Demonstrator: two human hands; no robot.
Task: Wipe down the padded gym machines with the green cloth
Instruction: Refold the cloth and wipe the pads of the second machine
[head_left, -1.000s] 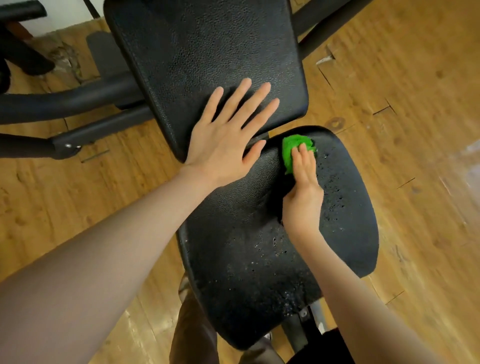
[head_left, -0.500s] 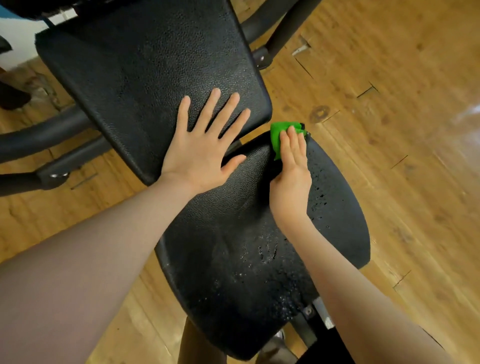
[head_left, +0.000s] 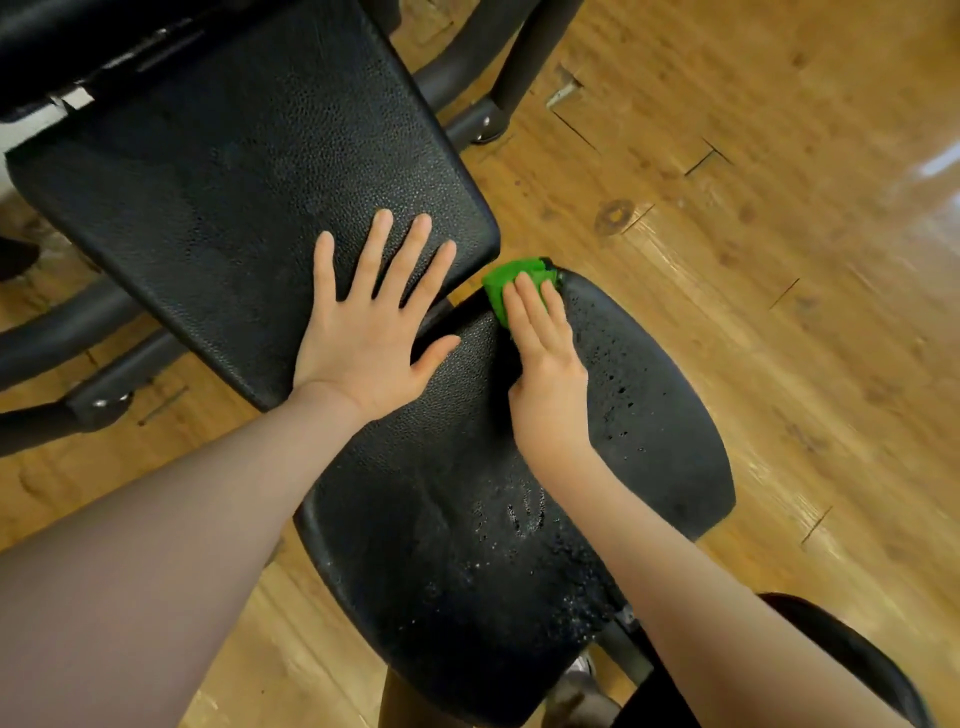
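Green cloth, pressed under your right hand's straight fingers at the seat pad's twelve-o'clock edge, could slip into the gap; left hand lies spread flat.

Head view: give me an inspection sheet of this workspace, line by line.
Surface: seat pad black, textured, speckled with droplets; back pad black, no droplets seen.
Job's things: green cloth bunched at the seat pad's far edge, by the gap between the pads.
Clutter: nothing seen.
Hands: left hand flat, fingers spread, on the back pad; right hand presses the cloth with straight fingers.
Cables: nothing seen.
Surroundings: wooden floor; black frame tubes on the left.
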